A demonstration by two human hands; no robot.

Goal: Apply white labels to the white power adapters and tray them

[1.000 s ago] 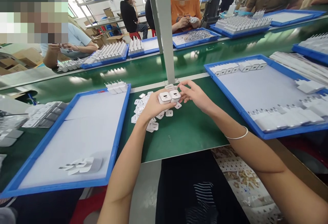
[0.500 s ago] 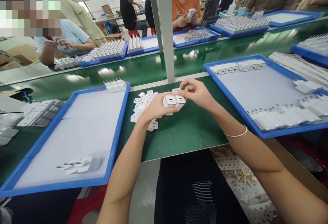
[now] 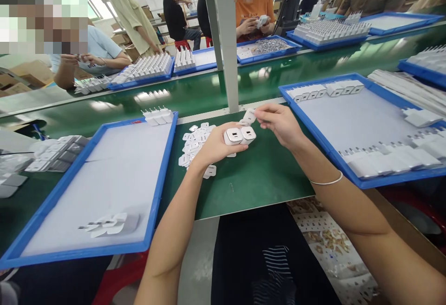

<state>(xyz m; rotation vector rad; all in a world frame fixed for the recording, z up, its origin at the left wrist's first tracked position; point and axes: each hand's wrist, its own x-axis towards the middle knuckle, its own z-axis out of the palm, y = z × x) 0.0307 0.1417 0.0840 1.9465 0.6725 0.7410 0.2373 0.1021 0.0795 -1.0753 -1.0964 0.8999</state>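
My left hand (image 3: 216, 144) is closed around two white charger blocks (image 3: 240, 135) held side by side, their ends with the port slots facing me. Just behind and above them, my right hand (image 3: 278, 121) pinches a small white cover plate (image 3: 249, 116) by its edge, tilted and close to the blocks. Whether the plate touches them I cannot tell. Left of my left hand, a loose pile of similar white cover plates (image 3: 192, 144) lies on the green bench (image 3: 258, 175). Some of the pile is hidden behind that hand.
A blue-rimmed tray (image 3: 150, 221) at left holds a few chargers. Another blue-rimmed tray (image 3: 313, 144) at right holds rows of chargers. A white post (image 3: 228, 54) rises beyond my hands. Several people sit across the green conveyor (image 3: 195, 90) with more trays.
My right hand has drawn back slightly right from the charger blocks, and the cover plate in its fingers now stands up in clear view. My left hand keeps hold of the blocks.
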